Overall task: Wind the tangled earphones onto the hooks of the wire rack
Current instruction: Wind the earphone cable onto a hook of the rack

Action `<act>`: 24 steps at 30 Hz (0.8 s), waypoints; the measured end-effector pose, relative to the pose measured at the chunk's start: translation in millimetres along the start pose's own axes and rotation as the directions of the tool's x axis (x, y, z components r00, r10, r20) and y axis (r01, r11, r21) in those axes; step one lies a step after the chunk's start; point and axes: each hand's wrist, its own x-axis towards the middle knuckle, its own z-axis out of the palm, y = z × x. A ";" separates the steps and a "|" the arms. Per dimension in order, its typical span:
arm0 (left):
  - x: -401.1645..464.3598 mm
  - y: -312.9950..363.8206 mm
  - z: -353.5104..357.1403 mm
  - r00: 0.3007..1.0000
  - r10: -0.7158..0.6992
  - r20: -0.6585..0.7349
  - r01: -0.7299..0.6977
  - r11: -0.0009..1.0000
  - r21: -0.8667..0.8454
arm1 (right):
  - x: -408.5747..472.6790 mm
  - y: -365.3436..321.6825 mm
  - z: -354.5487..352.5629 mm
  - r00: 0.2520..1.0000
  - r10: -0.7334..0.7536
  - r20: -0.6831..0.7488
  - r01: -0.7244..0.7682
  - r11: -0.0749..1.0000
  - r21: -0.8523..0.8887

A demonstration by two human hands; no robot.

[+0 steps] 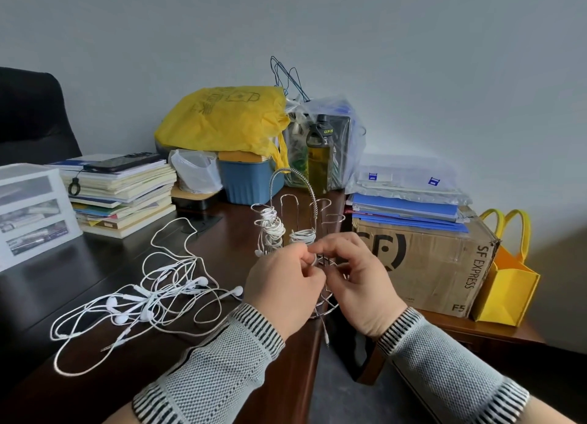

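While the tangled earphones [149,299] sprawl mid-desk [95,264], we see the left hand [282,288] and right hand [359,283] pinching one white cord [314,260] before the wire rack [298,220] at the right edge.

A plain pale grey wall [381,42] fills the upper half of the view, evenly lit, with soft shadow toward the right. Below it stands a dark brown wooden desk [47,296] with a glossy top that mirrors the light near its left edge. A black padded chair back [31,115] rises behind the desk's far left corner. Off the desk's right edge stands a lower reddish-brown side table [495,331]. Between them the floor [346,401] is grey.
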 end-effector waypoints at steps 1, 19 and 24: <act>0.4 -1.1 -2.3 0.999 0.032 -0.010 -0.032 0.999 0.033 | 2.2 -0.7 1.2 1.000 -0.003 0.003 0.003 1.000 -0.010; 16.2 -23.0 -25.2 0.977 0.144 -0.158 -0.178 0.956 -0.231 | 17.4 1.0 10.4 0.919 0.387 -0.078 -0.333 0.866 0.374; 15.8 -20.3 -22.4 0.961 0.053 -0.272 -0.134 0.948 -0.289 | 22.1 -0.4 15.9 0.904 0.422 -0.072 -0.360 0.840 0.406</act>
